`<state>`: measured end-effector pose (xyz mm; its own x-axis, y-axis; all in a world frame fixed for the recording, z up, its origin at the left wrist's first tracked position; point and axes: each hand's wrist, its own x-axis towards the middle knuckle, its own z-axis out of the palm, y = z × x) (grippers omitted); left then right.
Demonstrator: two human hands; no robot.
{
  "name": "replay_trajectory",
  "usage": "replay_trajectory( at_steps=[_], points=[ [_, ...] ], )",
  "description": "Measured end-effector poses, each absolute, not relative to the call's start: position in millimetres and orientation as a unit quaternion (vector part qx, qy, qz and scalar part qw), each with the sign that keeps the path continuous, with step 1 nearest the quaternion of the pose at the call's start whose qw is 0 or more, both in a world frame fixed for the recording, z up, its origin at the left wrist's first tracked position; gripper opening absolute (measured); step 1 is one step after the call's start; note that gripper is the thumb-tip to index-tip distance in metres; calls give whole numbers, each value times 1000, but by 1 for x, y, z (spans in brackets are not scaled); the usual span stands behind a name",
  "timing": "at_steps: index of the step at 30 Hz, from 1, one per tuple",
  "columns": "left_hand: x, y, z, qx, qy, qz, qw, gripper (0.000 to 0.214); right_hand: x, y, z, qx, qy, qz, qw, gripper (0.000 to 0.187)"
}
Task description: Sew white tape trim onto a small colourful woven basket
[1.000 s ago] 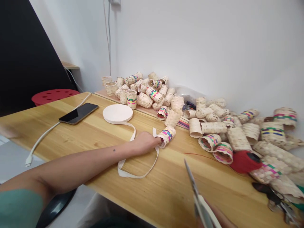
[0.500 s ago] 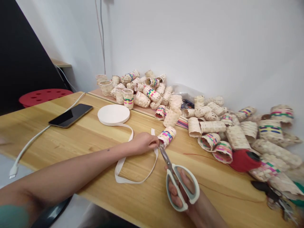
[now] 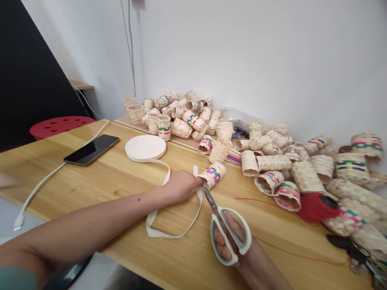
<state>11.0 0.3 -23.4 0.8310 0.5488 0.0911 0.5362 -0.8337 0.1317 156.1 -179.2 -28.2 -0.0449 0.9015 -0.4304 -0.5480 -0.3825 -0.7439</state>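
Note:
My left hand [image 3: 184,187] is closed in a pinch at the near end of a small woven bamboo tube [image 3: 214,174] banded in pink, blue and yellow. What its fingertips hold is hidden. A white flat ribbon [image 3: 163,233] runs from its roll [image 3: 145,147], loops on the table and passes close by these fingers. White-handled scissors [image 3: 214,207] are in my right hand [image 3: 223,245], fingers through the loops. Their blades look nearly together, with the tips at my left fingertips beside the tube's rim.
Many woven tubes [image 3: 273,162] are heaped along the wall. A phone [image 3: 91,150] lies over a white cable [image 3: 40,186] at left. Right are a red thread spool [image 3: 316,207] and dark-handled tools [image 3: 352,249]. A red stool [image 3: 60,125] stands beyond the table.
My left hand has turned slightly, and its fingertips are tucked closer to the tube's rim. The scissors stay near the same spot, and the view has shifted a little.

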Motion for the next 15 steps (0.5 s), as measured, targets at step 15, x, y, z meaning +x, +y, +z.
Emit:
replay_trajectory(
  at_steps=[15],
  points=[
    [11,5,-29,950,285,92,92,20,148,-163,-23,-437,-208,709,513,33]
  ],
)
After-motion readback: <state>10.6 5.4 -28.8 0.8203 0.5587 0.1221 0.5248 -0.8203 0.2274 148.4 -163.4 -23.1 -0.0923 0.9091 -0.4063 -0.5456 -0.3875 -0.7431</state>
